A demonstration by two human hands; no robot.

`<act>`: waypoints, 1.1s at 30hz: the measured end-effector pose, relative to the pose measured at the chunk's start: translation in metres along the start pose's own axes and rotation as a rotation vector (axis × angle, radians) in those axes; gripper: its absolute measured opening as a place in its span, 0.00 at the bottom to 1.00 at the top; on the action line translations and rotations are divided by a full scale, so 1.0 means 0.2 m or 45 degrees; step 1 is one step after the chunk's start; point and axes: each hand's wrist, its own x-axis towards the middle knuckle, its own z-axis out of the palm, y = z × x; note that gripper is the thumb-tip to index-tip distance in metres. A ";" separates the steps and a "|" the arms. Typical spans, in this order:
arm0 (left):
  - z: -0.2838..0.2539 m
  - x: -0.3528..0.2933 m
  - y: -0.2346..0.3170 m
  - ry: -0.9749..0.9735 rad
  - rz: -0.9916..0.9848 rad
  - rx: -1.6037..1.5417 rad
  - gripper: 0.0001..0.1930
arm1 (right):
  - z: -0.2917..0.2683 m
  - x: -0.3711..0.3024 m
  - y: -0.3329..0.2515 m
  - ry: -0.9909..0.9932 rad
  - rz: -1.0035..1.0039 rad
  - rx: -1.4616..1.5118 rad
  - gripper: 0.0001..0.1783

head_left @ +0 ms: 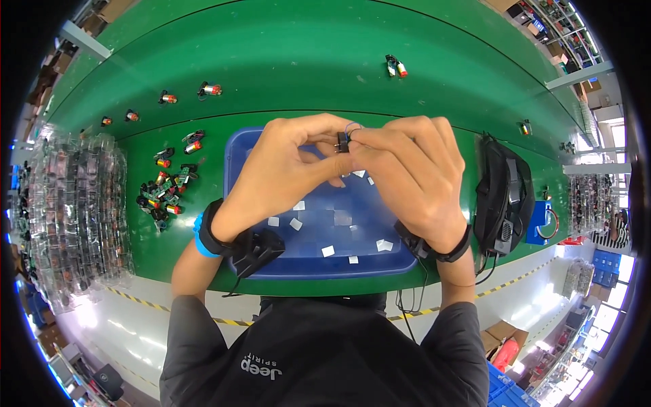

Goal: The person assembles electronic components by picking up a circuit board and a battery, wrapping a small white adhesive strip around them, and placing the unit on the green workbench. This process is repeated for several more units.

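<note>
Over a blue plastic tray (319,270), my two hands meet at a small black part (342,142) with thin wires at its top. From the left, my left hand (274,159) closes on the part with thumb and fingers. My right hand (417,169) pinches it from the other side, its fingertips by the wires. Much of the part is covered by my fingers. Below them, several small white squares (328,251) lie scattered in the tray.
Left of the tray is a heap of small circuit-board assemblies (163,193) with red-yellow cylinders. Stacked clear plastic trays (78,210) stand at the far left. A black bag (505,197) lies right of the tray. More assemblies (211,89) sit farther back on the green table.
</note>
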 end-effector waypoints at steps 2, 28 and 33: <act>-0.01 0.02 0.00 -0.038 0.052 -0.073 0.16 | 0.01 0.01 -0.01 0.047 -0.003 0.030 0.16; -0.03 -0.01 0.07 0.168 0.724 0.357 0.20 | -0.04 -0.02 -0.05 0.036 0.790 1.042 0.09; -0.04 -0.01 0.10 0.176 0.828 0.574 0.19 | -0.05 -0.01 -0.06 0.021 0.852 1.151 0.09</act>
